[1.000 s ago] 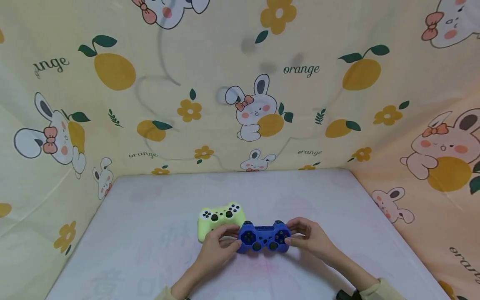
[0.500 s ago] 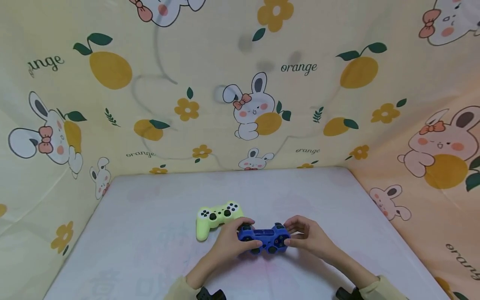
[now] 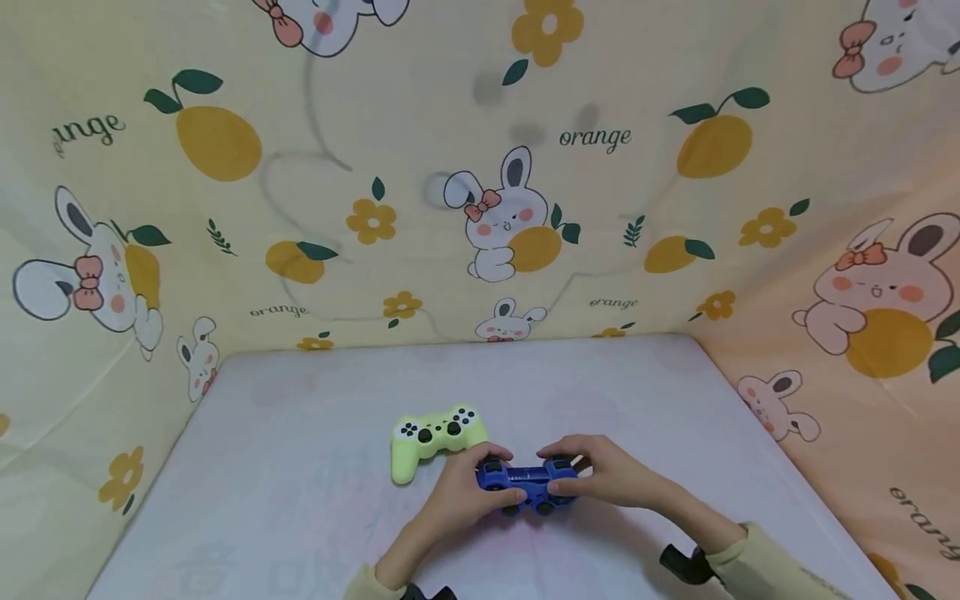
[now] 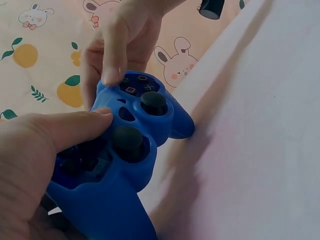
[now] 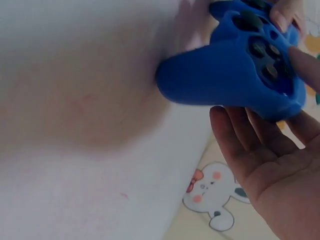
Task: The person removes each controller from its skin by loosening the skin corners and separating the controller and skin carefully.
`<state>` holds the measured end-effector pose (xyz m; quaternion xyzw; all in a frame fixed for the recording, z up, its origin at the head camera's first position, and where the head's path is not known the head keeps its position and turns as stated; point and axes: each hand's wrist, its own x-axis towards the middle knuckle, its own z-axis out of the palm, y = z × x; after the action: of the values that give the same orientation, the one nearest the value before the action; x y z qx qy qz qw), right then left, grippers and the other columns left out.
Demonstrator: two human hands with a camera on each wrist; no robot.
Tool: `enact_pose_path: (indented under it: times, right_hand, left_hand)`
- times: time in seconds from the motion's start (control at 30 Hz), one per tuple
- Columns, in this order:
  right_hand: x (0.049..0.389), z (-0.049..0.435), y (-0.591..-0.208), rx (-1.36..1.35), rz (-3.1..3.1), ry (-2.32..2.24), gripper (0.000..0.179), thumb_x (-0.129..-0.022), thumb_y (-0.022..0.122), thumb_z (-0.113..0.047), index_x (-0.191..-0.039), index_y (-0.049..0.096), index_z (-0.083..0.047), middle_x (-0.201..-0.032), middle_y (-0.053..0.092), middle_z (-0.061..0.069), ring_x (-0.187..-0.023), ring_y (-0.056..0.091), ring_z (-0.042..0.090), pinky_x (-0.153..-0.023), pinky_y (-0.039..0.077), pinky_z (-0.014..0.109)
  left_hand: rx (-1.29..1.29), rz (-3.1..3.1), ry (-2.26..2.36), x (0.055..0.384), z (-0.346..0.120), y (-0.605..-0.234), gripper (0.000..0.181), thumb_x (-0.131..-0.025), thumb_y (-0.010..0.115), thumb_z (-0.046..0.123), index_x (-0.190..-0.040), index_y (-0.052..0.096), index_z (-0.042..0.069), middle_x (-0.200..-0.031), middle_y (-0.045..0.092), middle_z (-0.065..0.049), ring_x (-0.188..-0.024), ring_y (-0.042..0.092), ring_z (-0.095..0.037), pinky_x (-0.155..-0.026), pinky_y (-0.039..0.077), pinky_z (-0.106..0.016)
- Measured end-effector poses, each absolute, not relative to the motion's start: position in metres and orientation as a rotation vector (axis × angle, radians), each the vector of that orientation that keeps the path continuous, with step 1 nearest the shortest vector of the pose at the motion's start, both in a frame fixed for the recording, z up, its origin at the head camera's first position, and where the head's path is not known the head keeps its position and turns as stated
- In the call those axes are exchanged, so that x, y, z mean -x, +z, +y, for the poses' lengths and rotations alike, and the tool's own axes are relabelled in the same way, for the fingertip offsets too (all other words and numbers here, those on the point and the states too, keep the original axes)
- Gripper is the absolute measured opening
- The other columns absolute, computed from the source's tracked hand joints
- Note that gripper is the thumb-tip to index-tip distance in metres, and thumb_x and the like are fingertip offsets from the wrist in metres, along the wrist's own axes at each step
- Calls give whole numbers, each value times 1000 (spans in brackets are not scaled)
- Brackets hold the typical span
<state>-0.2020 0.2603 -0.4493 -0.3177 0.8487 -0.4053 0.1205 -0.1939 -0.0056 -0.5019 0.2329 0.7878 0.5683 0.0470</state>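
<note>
Both hands hold a blue game controller [image 3: 529, 477], its shoulder-button edge tipped up in the head view. My left hand [image 3: 467, 492] grips its left end, the thumb lying across the front face beside the thumbsticks, as the left wrist view [image 4: 75, 127] shows. At the other end my right hand [image 3: 611, 473] pinches it, thumb on the front near the face buttons and fingers behind. In the right wrist view the blue grip [image 5: 215, 75] points down toward the white surface; whether its tip touches is unclear. A pale green controller [image 3: 407, 460] lies just behind the left hand.
The white tabletop [image 3: 315, 400] stretches around the hands. Fabric walls [image 3: 435, 317] printed with rabbits and oranges rise at the back and both sides. Dark wrist-worn devices [image 3: 686, 565] sit near the sleeves.
The left hand has moved onto the blue controller's left end, its thumb across the front. The controller has tipped so its top edge shows. The right hand has shifted left, farther over its end.
</note>
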Motion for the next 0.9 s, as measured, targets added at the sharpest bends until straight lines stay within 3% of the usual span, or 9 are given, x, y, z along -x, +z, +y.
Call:
enact_pose_path:
  times: [0.23, 0.47, 0.73, 0.9]
  right_hand:
    - [202, 253, -448, 943, 2475, -1118, 27, -91, 72, -35, -113, 69, -21, -108, 66, -10, -93, 61, 13, -79, 54, 33]
    - [199, 251, -446, 959, 2492, -1154, 22, -93, 70, -31, -110, 70, -17, -105, 67, -8, -92, 61, 12, -76, 54, 32]
    - [192, 244, -446, 948, 2556, -1260, 13, -90, 74, -24, -101, 74, -17, -97, 68, -5, -89, 62, 15, -71, 56, 32]
    - [189, 241, -447, 947, 2620, -1274, 8, -88, 76, -18, -96, 76, -16, -93, 69, -4, -87, 63, 14, -69, 56, 31]
  left_hand:
    - [-729, 2370, 1763, 191, -6, -501, 48, -77, 85, 36, -113, 66, 9, -103, 66, 3, -89, 62, -12, -77, 52, -28]
    - [-751, 2382, 1758, 190, -5, -501, 43, -77, 86, 31, -106, 65, 9, -97, 65, 4, -85, 62, -11, -73, 53, -27]
    - [-869, 2485, 1604, 191, -5, -500, 29, -81, 81, 36, -102, 66, 25, -96, 65, 12, -86, 61, -7, -75, 50, -27]
    - [-930, 2513, 1562, 191, -5, -501, 26, -82, 80, 36, -102, 67, 27, -98, 65, 15, -88, 60, -6, -77, 49, -27]
